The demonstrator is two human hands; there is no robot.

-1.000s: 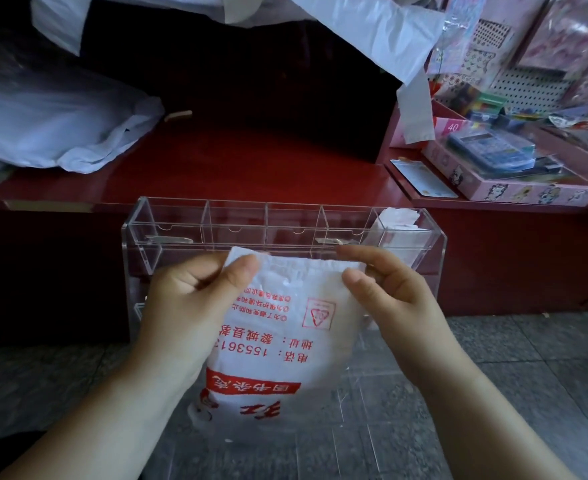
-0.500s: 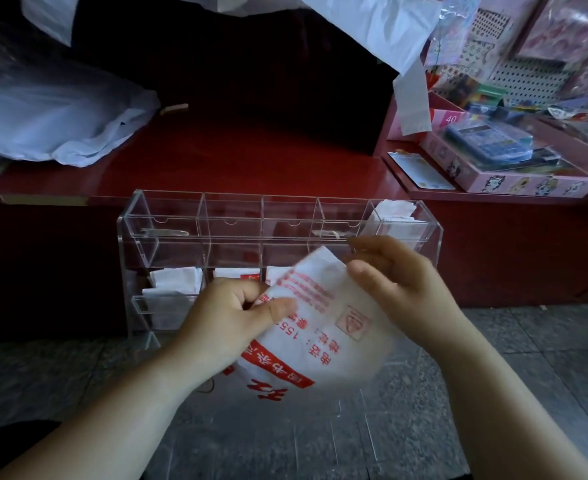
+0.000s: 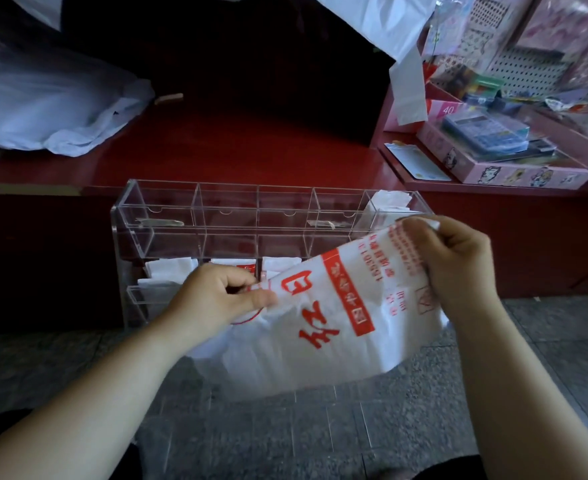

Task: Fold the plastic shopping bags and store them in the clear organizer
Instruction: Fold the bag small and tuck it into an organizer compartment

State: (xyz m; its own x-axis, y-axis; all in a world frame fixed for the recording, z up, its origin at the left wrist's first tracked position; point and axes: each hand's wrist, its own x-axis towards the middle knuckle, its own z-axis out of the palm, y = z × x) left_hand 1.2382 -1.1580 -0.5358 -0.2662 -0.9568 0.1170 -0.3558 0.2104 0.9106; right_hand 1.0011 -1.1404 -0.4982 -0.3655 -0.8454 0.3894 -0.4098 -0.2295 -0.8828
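Left hand (image 3: pixel 216 296) sat in front of the clear acrylic compartment organizer (image 3: pixel 167 216), level with its lower-left cells. Thumb and fingers were pinched on the low end of the white plastic shopping bag with red print (image 3: pixel 320 341).

The bag hung in the air in front of the organizer, stretched between both hands and resting on nothing. Its long axis ran diagonally, low at the organizer's lower left and rising toward its upper-right corner. The slack body sagged below that line.

Right hand (image 3: pixel 455 265) was at the high end, in front of the organizer's right edge, fingers curled and clamped on the bag's top corner.

My read: the bag was only partly folded and looked too wide for a cell. The next fold probably means closing the two ends along that diagonal, so the hands travel toward each other, not toward the organizer. The left hand was nearer the lower cells holding folded white bags (image 3: pixel 169 271). The right hand was nearer the top-row right cell, which held another folded white bag (image 3: pixel 389 199). Risk: the film is thin and limp, so the sagging part may bunch in the crease.
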